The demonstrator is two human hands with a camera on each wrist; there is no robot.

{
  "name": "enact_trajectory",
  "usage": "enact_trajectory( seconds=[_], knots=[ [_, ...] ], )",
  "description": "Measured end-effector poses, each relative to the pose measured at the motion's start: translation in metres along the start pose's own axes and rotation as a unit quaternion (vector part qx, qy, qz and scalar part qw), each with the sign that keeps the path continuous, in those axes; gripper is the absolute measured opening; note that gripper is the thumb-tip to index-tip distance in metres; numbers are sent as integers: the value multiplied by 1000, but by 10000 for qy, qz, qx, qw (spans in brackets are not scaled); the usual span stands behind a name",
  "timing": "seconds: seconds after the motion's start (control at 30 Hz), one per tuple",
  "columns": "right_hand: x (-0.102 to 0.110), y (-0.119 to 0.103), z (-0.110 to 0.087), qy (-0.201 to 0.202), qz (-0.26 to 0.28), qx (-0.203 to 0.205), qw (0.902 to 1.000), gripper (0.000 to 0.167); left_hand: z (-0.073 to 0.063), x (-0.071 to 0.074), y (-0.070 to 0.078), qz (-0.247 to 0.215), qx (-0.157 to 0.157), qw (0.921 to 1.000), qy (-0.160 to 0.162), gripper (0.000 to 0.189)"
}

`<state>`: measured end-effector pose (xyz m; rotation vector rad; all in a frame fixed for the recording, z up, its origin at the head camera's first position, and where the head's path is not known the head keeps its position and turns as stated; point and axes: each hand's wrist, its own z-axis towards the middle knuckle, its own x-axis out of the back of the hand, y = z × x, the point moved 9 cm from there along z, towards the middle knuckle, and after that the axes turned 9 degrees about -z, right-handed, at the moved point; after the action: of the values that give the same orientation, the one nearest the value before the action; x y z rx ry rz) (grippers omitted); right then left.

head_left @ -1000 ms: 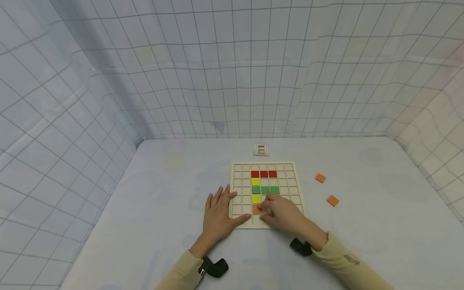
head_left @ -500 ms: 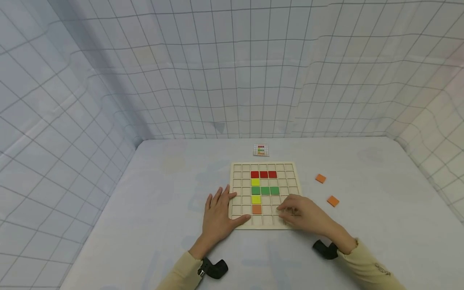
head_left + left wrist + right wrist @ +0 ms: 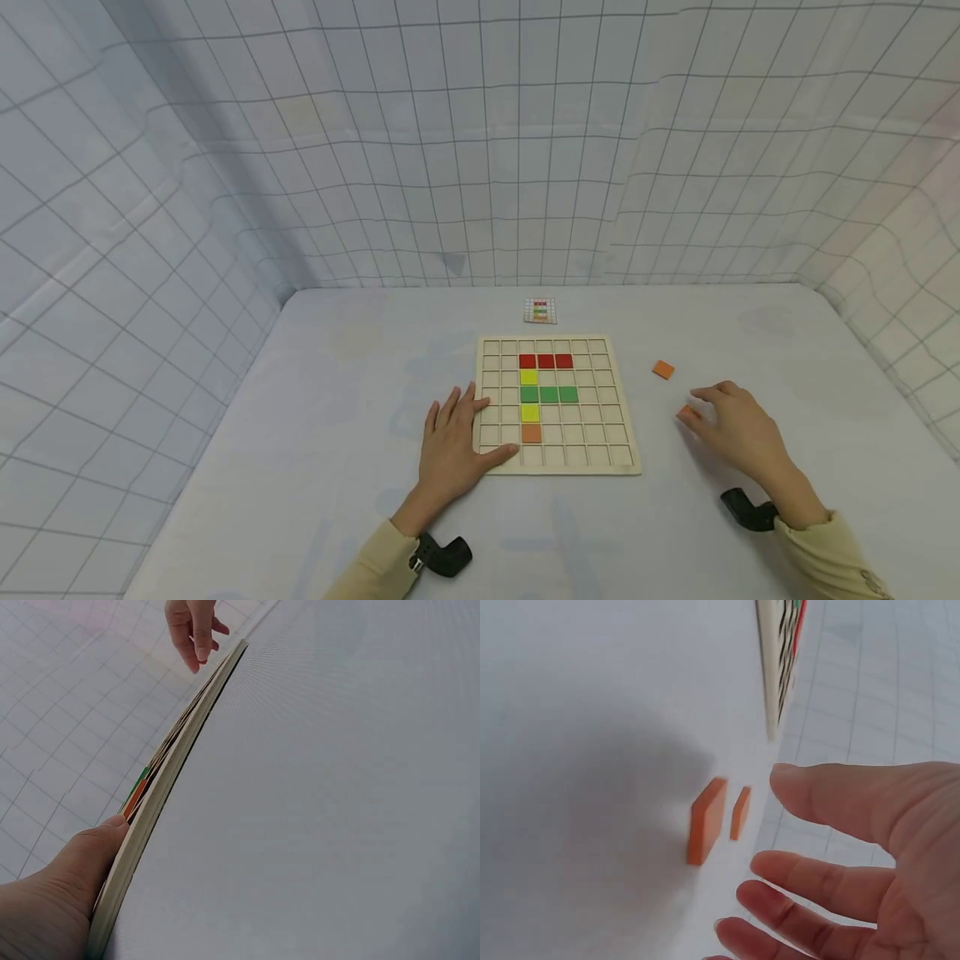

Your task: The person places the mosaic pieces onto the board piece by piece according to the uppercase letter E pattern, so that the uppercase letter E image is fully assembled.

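Note:
A cream grid board lies on the table. It bears a row of red tiles, a row of green tiles, two yellow tiles and one orange tile. My left hand rests spread along the board's left edge, its thumb on the near corner. To the right of the board, my right hand hovers over the nearer loose orange tile, which it partly hides in the head view. Thumb and fingers are apart there, holding nothing. A second loose orange tile lies farther back.
A small card printed with a coloured grid pattern lies behind the board. White cloth with dark grid lines hangs around the table's back and sides. Black wrist-worn devices sit below both hands.
My right hand has withdrawn from the orange tile on the board and moved right to the loose orange tile. The left hand has stayed in place.

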<state>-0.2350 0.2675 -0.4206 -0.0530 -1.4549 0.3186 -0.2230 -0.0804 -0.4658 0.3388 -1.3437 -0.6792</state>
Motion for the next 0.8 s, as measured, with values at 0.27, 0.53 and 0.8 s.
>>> enact_trajectory(
  seconds=[0.27,0.53,0.8],
  knots=[
    [-14,7,-4,-313,219,54,9993,31,-1,0,-1,-8,-23,10000,-8,87],
    [-20,-4,-4,-389,530,92,9978,19,0,-1,-2,17,-10,10000,-32,86],
    [-16,-24,-1,-220,960,247,9948,17,0,-1,-2,28,-2,10000,-15,86]
  ],
)
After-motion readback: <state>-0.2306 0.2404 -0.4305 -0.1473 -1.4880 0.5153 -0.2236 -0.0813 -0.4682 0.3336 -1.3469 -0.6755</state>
